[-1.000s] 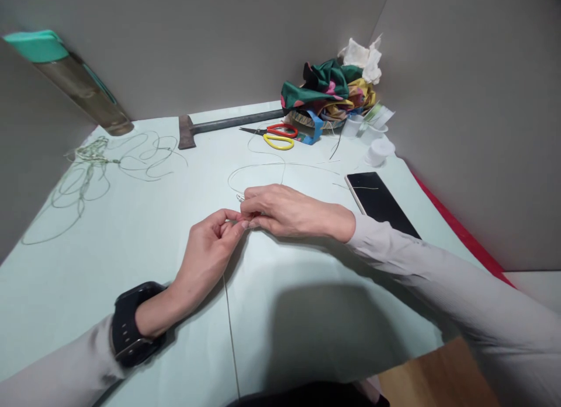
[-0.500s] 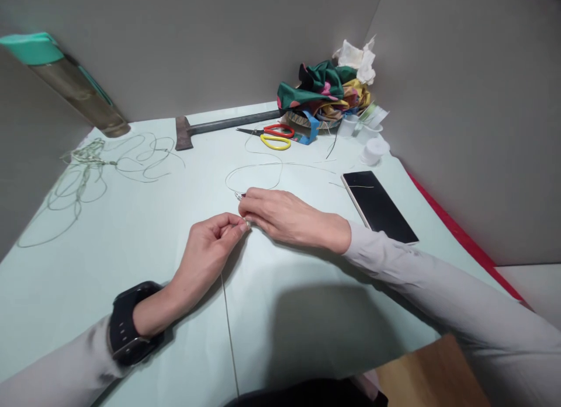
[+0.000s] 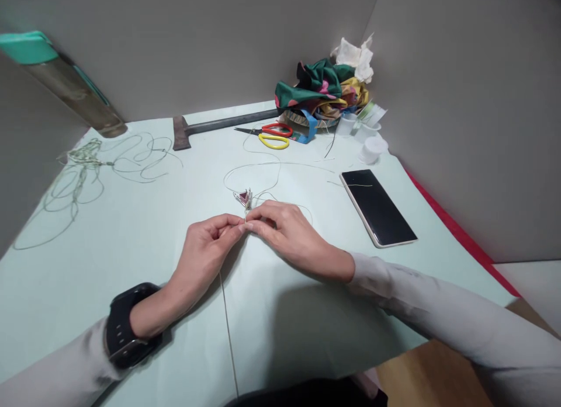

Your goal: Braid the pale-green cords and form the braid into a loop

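My left hand (image 3: pixel 205 246) is closed in a pinch on a thin pale cord (image 3: pixel 226 319), which runs down from it to the near table edge. My right hand (image 3: pixel 295 235) meets it, thumb and fingers pinching the same cord at the left fingertips. Just beyond the fingertips lies a small silvery metal piece with a dark red part (image 3: pixel 242 198), with cord fastened at its near end. Its exact kind is too small to tell. Thin cord loops (image 3: pixel 280 163) spread on the table behind it. The fingers hide the short stretch of cord between them.
A phone (image 3: pixel 377 208) lies right of my right hand. Behind are scissors (image 3: pixel 274 135) with red and yellow handles, a hammer (image 3: pixel 182 134), bunched cloth (image 3: pixel 322 83) and white spools (image 3: pixel 373 150). A tangle of green cord (image 3: pixel 83 153) and a bottle (image 3: pixel 81 91) are at left.
My right hand has drawn back toward me and turned, its fingertips now at the left ones. The metal piece, mostly covered before, now shows. My left hand has stayed nearly in place.
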{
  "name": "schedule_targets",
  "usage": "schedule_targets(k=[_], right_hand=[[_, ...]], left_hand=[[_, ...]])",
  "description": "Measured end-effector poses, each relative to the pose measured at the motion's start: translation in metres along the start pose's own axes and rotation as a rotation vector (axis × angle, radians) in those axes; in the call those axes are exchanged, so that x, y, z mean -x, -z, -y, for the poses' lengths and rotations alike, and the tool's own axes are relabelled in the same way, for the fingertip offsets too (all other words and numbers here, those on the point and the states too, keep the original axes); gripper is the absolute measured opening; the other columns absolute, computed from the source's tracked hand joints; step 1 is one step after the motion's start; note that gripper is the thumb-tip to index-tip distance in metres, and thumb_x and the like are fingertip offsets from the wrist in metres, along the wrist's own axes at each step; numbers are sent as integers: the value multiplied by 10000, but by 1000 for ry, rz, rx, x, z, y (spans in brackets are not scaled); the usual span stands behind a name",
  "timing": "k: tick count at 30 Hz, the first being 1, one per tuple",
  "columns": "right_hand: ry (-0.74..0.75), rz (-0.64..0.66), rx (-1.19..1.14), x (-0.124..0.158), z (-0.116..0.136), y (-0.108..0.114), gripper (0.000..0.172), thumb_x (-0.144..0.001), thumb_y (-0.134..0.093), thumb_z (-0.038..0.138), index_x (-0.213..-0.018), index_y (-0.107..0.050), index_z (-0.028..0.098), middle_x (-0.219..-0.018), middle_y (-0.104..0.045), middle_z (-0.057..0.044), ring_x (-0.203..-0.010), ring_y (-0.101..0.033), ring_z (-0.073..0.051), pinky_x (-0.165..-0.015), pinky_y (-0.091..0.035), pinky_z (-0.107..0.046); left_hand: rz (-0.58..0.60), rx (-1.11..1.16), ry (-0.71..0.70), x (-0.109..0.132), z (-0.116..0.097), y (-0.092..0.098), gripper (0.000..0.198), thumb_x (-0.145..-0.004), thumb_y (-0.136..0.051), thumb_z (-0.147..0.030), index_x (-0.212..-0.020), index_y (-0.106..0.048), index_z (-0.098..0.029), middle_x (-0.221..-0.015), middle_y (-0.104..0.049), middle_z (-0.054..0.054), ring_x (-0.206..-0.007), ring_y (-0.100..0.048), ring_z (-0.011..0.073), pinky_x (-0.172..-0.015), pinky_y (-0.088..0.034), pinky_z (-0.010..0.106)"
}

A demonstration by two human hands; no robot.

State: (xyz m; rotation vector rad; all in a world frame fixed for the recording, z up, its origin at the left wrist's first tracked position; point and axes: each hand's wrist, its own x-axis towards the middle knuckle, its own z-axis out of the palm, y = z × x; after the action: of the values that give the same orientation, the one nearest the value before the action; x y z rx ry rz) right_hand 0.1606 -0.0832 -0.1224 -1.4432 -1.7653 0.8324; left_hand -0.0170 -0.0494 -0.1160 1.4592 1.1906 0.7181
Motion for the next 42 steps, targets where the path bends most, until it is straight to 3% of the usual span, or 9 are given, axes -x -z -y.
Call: schedule_targets(k=[5,15,19,21,25,28,33,42], right_hand=[[-205,-42,-276,-8,2,-5,105,-925,-670,200,-842,-708,150,-727,-652,21,-700,-558,-109,-692,-407,-250],[-298,-31,-310,-5,6,-6,78,-835,-606,188,-772,-640,158,-695,-603,21,-634,-530,-103,-619,-391,-247],[-297,16,-342,-1,3,-1,56,-882,-553,215,-912,-588,184,-678,-570,48,-602,-578,-117,-622,-439,-257],[-210,6,-265,2,1,2,68,-902,-571,219,-965,-580,195,-766,-611,30,-676,-597,-127,-669,-453,-267],[129,-55,95,4,-6,5,142,-962,-531,145,-1031,-642,199,-1066,-674,-53,-948,-615,-173,-799,-450,-309],[231,-22,266,1,-11,2,229,-997,-497,120,-1150,-646,201,-1196,-653,-83,-1016,-616,-184,-766,-436,-306],[337,13,550,-8,-14,-3,174,-1070,-479,204,-1085,-652,189,-1147,-646,-87,-974,-578,-175,-585,-298,-273],[615,-22,739,-18,-22,4,192,-1086,-484,225,-1021,-660,187,-1055,-653,-62,-934,-532,-172,-525,-219,-300]], left_hand=[[-1,-8,-3,0,0,0,300,-761,-758,-466,-787,-797,-169,-504,-364,-57,-504,-237,96,-471,-122,274],[9,-30,-4,1,0,-1,293,-775,-747,-463,-751,-770,-172,-500,-354,-61,-503,-238,93,-473,-134,270],[6,-30,2,0,2,-1,286,-770,-750,-455,-771,-770,-170,-502,-365,-60,-505,-252,95,-479,-150,270],[3,-30,4,-1,3,-1,286,-766,-751,-453,-777,-768,-167,-498,-368,-61,-504,-262,96,-481,-158,272],[1,-28,6,0,3,0,309,-766,-742,-467,-785,-764,-160,-499,-356,-65,-506,-259,95,-484,-160,275],[5,-20,4,0,2,0,323,-768,-738,-478,-786,-762,-156,-511,-349,-67,-509,-248,92,-483,-154,278],[21,-11,-1,1,2,0,320,-785,-716,-481,-745,-727,-163,-514,-368,-66,-508,-261,90,-483,-160,282],[35,-18,-13,1,1,0,313,-807,-696,-463,-692,-678,-173,-503,-353,-73,-506,-260,90,-490,-171,284]])
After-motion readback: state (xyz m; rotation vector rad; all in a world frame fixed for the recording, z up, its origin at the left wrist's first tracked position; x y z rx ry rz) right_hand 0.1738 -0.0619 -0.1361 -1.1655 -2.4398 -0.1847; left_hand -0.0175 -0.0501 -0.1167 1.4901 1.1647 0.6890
